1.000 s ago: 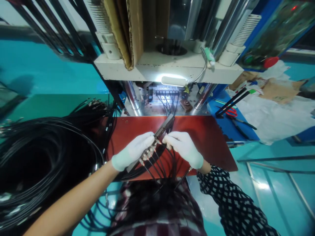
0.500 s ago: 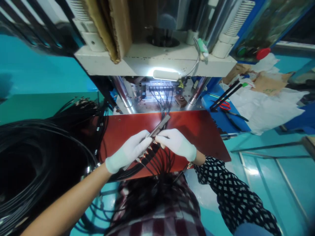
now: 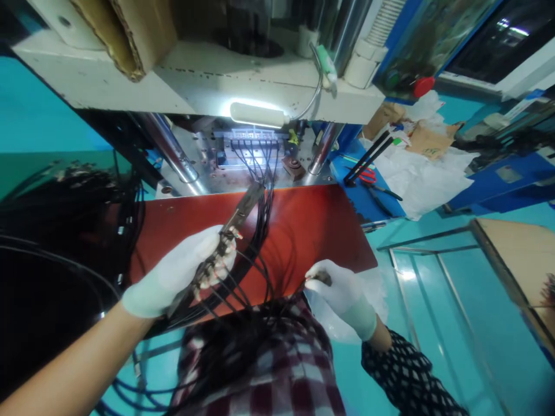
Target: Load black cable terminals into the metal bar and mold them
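Observation:
My left hand, in a white glove, is closed round a long metal bar that slants up toward the press. Several cable ends with copper-coloured tips sit along the bar, and their black cables run down to my lap. Over the right part of the red board's front edge, my gloved right hand pinches the end of one black cable between thumb and fingers. Its tip is partly hidden by the fingers. Behind the bar, a lit mould in the press holds a row of black cables.
A red board spans the front of the press. Coiled black cables lie at the left. Pliers and red-handled scissors rest on a blue surface at the right, beside white plastic bags. A lamp hangs above the mould.
My right hand has moved away from the bar, down and to the right, and now pinches a cable end. My left hand keeps hold of the bar. The view has shifted to the right.

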Demonstrator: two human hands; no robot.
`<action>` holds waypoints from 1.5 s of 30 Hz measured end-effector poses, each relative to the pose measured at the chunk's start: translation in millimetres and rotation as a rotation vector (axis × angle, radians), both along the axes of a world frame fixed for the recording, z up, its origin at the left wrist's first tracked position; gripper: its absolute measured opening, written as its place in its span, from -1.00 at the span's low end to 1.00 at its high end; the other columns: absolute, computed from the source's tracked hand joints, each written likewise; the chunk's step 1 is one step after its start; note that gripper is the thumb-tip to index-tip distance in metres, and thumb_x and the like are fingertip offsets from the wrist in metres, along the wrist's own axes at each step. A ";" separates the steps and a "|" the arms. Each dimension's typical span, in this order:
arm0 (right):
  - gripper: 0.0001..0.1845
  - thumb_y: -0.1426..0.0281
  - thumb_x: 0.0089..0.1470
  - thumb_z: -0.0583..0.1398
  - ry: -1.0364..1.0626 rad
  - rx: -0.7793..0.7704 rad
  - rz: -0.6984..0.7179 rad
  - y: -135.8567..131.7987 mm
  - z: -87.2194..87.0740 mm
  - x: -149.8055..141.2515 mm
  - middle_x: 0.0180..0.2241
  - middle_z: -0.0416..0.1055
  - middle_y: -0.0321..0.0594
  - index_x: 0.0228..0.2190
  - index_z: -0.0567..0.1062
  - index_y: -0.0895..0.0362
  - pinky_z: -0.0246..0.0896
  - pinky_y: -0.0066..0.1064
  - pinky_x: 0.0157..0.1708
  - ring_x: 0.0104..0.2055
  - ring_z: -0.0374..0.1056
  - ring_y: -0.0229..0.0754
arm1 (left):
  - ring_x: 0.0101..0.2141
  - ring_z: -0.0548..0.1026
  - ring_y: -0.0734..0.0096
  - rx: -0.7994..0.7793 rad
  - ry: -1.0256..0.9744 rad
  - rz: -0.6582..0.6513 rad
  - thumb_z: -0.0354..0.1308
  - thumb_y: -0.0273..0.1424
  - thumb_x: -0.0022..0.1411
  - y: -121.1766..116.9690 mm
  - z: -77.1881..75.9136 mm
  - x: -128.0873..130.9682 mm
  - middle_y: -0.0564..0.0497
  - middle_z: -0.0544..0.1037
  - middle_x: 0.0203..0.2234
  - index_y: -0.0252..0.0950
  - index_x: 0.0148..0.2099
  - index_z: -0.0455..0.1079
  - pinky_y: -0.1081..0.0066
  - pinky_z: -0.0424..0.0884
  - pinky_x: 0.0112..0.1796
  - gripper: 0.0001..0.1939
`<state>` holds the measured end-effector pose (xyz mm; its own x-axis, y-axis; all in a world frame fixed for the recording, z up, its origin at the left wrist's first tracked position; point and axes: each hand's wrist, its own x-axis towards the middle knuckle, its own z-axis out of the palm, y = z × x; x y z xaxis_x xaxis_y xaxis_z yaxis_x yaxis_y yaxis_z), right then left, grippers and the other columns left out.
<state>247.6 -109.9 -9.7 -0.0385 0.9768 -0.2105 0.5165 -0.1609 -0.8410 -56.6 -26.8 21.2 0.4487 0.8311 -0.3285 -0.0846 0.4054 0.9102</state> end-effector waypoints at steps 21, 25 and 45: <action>-0.68 0.27 -0.06 0.43 1.229 -0.454 0.159 109.7 6.3 -76.8 -0.41 0.42 -0.28 -0.29 0.54 0.17 -0.09 -0.71 -0.64 -0.57 0.04 -0.52 | -0.55 0.29 0.54 0.184 0.181 -0.167 0.04 -0.05 0.35 16.9 0.0 -22.4 0.04 0.37 -0.45 -0.34 -0.16 0.33 0.54 0.19 -0.59 -0.59; -0.66 0.22 -0.06 0.42 1.059 -0.497 0.297 109.7 9.0 -81.2 -0.45 0.39 -0.29 -0.35 0.53 0.20 -0.24 -0.65 -0.70 -0.60 0.00 -0.52 | -0.48 0.30 0.52 0.253 0.206 -0.196 0.04 -0.08 0.36 18.7 -0.3 -22.5 0.05 0.38 -0.44 -0.35 -0.21 0.34 0.51 0.26 -0.50 -0.62; -0.79 0.30 -0.02 0.34 0.490 -0.151 0.187 100.7 52.6 -90.7 -0.61 0.31 -0.38 -0.50 0.55 0.20 -0.05 -0.41 -0.53 -0.57 0.10 -0.37 | -0.52 0.29 0.59 0.236 0.350 -0.243 0.02 0.00 0.35 7.9 15.1 -12.2 0.13 0.31 -0.50 -0.29 -0.29 0.25 0.55 0.24 -0.53 -0.58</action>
<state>156.9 -9.2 42.8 -0.3372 0.9043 -0.2617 0.1014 -0.2414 -0.9651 -68.8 -18.9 36.3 0.5355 0.7859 -0.3092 0.3146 0.1541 0.9366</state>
